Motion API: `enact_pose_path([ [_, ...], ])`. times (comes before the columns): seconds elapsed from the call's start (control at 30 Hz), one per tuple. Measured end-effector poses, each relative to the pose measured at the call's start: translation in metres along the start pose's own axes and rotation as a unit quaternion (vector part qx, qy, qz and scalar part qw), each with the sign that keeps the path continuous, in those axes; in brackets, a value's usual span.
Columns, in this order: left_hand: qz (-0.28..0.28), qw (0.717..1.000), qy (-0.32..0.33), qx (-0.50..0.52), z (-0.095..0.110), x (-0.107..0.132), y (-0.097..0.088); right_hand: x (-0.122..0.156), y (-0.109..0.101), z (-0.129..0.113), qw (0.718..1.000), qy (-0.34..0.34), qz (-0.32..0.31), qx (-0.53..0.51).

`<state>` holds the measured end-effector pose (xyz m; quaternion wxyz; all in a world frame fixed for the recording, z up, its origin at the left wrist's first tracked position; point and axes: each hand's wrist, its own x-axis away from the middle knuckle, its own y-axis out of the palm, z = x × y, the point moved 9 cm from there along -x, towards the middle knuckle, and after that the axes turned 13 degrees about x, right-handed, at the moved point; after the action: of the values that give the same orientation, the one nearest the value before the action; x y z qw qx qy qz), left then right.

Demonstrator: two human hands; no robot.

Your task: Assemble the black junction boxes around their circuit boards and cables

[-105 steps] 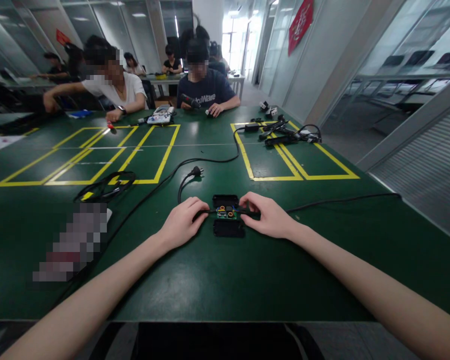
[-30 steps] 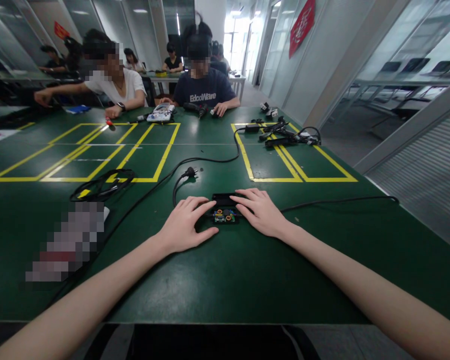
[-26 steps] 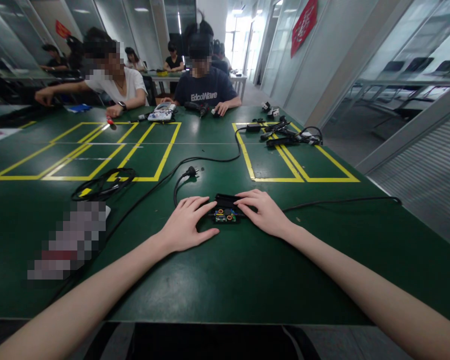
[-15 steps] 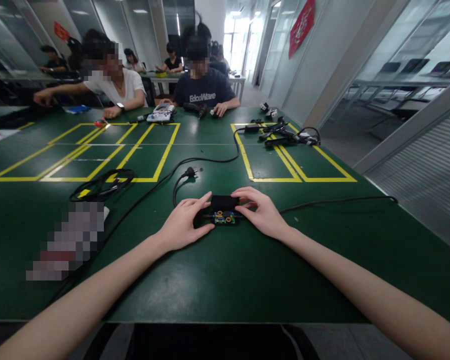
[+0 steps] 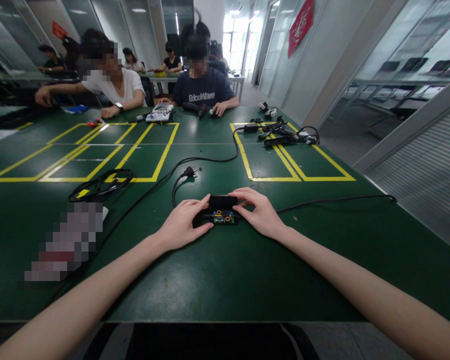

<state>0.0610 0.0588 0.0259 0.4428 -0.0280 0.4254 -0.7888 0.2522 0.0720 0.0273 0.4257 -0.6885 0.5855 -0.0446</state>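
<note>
On the green table in front of me lies an opened black power adapter, its circuit board with copper coils facing up. A black adapter cover stands tilted along the board's far side. My left hand has its index finger at the cover's left end, its thumb low beside the board's left corner. The cover's right end is pinched between the thumb and fingers of my right hand. One black cable runs off to the right; a power plug on a short curved cord lies beyond my left hand.
A coiled black cable and a blurred-out item lie to the left. A long cord crosses the table to an adapter near bundled cables. Two people sit opposite, near a power drill.
The cover's inner face shows slightly more, tilted up a little, with both hands still at its ends. The view has shifted marginally.
</note>
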Motion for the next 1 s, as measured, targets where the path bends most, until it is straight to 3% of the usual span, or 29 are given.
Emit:
enact_pose_path([
  [0.3, 0.026, 0.999, -0.012, 0.047, 0.000, 0.001, -0.006, -0.001, -0.007, -0.009, 1.000, -0.008, -0.005, 0.006],
  [0.73, -0.005, 1.000, 0.026, 0.010, 0.012, -0.002, -0.003, 0.001, -0.007, -0.017, 0.999, -0.026, -0.035, 0.012],
  [1.0, -0.041, 0.997, 0.065, -0.013, 0.020, -0.002, 0.006, 0.005, -0.006, -0.034, 0.990, -0.123, -0.048, 0.043],
])
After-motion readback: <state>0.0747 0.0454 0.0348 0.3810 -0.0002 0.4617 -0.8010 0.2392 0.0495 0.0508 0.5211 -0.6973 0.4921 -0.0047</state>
